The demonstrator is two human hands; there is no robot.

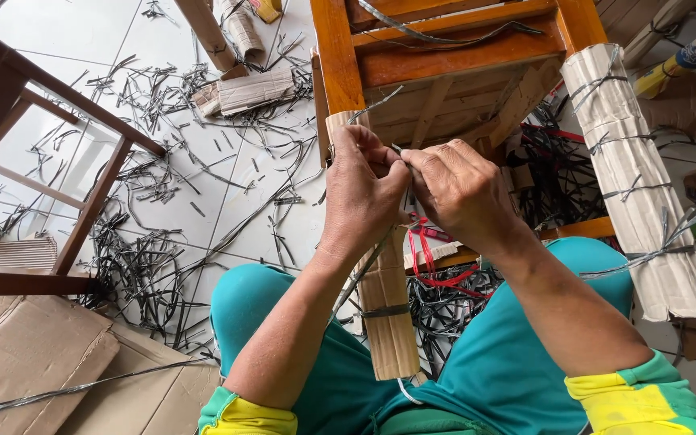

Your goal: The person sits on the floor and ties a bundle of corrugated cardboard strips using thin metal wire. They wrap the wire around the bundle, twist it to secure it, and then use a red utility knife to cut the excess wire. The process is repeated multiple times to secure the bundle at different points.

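Observation:
My left hand (360,193) and my right hand (461,189) meet in front of a wooden chair frame (453,48). Both pinch a thin grey plastic strap (364,270) that runs around a chair leg wrapped in corrugated cardboard (388,322). The strap trails down past my left wrist. That wrapped leg stands between my knees in teal trousers. A second cardboard-wrapped leg (642,185) on the right is tied with several grey straps.
Cut black and grey strap offcuts (155,242) litter the white tiled floor. Red straps (437,266) lie under the chair. Another wooden frame (50,161) stands at the left, flat cardboard sheets (34,354) at lower left, cardboard rolls (243,89) farther back.

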